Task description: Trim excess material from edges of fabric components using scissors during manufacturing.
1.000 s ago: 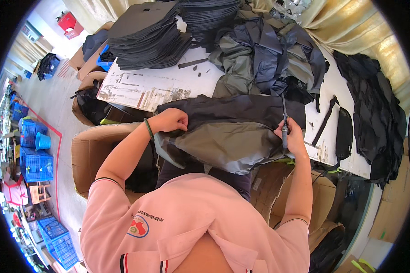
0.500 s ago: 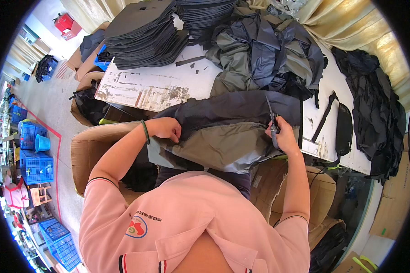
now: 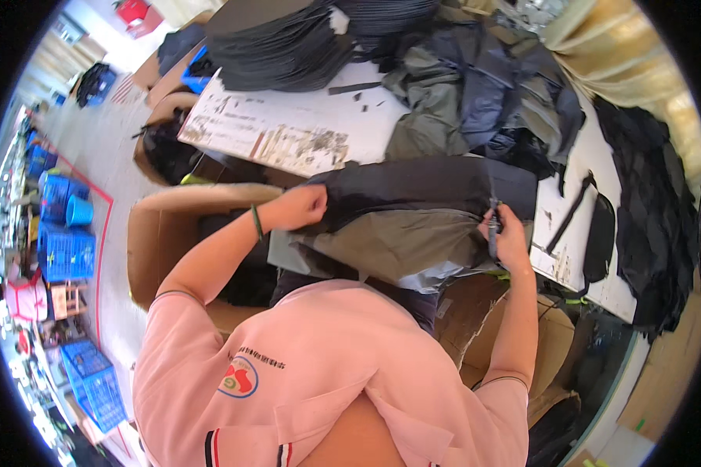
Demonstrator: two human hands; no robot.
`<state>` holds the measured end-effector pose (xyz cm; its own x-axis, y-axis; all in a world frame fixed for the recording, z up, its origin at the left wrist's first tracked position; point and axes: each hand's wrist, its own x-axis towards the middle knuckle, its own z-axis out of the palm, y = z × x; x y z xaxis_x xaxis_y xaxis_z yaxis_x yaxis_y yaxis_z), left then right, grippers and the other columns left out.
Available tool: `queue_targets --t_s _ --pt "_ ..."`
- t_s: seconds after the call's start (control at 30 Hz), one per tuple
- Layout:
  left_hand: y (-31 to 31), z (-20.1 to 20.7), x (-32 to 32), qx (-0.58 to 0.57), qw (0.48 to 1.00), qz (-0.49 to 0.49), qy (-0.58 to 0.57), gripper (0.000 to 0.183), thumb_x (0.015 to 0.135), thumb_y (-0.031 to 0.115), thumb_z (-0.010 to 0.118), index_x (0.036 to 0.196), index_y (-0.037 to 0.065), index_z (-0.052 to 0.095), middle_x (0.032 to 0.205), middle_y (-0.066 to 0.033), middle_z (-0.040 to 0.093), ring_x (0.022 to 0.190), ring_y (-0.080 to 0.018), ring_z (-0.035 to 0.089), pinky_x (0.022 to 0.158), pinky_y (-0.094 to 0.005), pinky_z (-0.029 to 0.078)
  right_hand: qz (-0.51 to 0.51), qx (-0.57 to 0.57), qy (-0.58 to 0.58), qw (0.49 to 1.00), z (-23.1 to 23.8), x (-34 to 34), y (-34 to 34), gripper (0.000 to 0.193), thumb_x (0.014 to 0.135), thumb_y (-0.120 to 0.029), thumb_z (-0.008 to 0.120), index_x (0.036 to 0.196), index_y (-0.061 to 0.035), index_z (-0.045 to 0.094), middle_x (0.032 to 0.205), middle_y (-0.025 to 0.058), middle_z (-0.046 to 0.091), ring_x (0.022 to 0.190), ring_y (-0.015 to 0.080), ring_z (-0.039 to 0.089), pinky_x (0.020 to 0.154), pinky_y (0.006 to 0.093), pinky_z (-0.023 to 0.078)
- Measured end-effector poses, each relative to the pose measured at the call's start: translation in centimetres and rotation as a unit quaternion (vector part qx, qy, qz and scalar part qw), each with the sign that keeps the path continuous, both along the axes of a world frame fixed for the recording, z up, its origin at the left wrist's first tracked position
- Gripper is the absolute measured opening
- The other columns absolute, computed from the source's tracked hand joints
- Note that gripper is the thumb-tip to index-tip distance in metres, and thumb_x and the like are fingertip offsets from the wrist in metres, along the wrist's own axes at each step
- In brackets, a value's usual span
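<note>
A piece of black and olive-grey fabric (image 3: pixel 413 233) drapes over the front of the white table toward my lap. At its left end my left hand (image 3: pixel 308 205) is closed in a fist on the black upper part; the fingertips are turned out of sight. My right hand (image 3: pixel 511 240) is closed around the dark handles of a pair of scissors (image 3: pixel 492 226) at the fabric's right end. The blades point away from me, over the black part. Whether they are apart is too blurred to tell.
On the white table (image 3: pixel 288 128) are stacks of black sheets (image 3: pixel 280 50), a heap of dark fabric (image 3: pixel 483 93) and a black pouch with a strap (image 3: pixel 598 237). More black fabric (image 3: pixel 650 210) hangs at the right. Cardboard boxes (image 3: pixel 160 249) stand below the table edge.
My left hand has moved up and right along the fabric, to its black part. The right hand and scissors sit slightly farther right in view. The whole view has shifted a little.
</note>
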<state>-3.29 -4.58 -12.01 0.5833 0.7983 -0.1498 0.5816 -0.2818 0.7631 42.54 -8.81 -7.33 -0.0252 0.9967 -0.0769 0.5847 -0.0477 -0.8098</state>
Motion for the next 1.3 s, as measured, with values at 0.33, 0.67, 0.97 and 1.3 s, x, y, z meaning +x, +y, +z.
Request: queue_targets --t_s 0.33,0.67,0.97,1.3 --pt "0.3 1.5 0.6 0.009 0.993 -0.097 0.065 0.019 0.084 0.025 0.066 0.093 0.008 0.066 0.086 -0.0081 0.064 0.083 -0.0243 0.062 0.074 -0.0352 0.048 -0.006 -0.032 0.017 0.999 0.3 -0.2 -0.3 0.020 0.077 0.004 0.065 0.090 -0.0031 0.051 0.075 0.0017 0.056 0.071 0.0090 0.052 0.065 0.0234 0.043" --pt "-2.3 -0.9 0.9 0.024 0.953 -0.184 0.241 0.030 0.075 0.037 0.073 0.089 0.013 0.059 0.093 -0.0043 0.060 0.094 -0.0269 0.060 0.079 -0.0417 0.042 0.015 -0.049 -0.001 0.999 -0.3 0.1 -0.8 0.022 0.076 0.004 0.068 0.090 -0.0023 0.051 0.079 0.0031 0.057 0.074 0.0098 0.053 0.069 0.0243 0.043" --pt "-1.1 1.5 -1.6 0.092 0.986 -0.115 0.078 0.021 0.072 0.019 0.076 0.081 0.010 0.059 0.085 -0.0042 0.062 0.083 -0.0278 0.058 0.074 -0.0403 0.044 0.013 -0.026 -0.044 0.999 -0.3 0.5 -1.0 0.022 0.076 0.006 0.065 0.092 -0.0003 0.052 0.079 0.0047 0.057 0.074 0.0122 0.053 0.070 0.0249 0.044" --pt "-0.9 7.3 -2.2 -0.072 0.964 0.049 -0.251 0.011 0.087 0.010 0.064 0.090 0.003 0.057 0.085 0.0021 0.057 0.080 -0.0056 0.050 0.074 -0.0237 0.043 0.044 -0.016 -0.111 0.993 5.2 -3.5 0.5 0.033 0.072 -0.004 0.077 0.093 0.0016 0.052 0.077 0.0085 0.060 0.074 0.0158 0.059 0.070 0.0295 0.047"
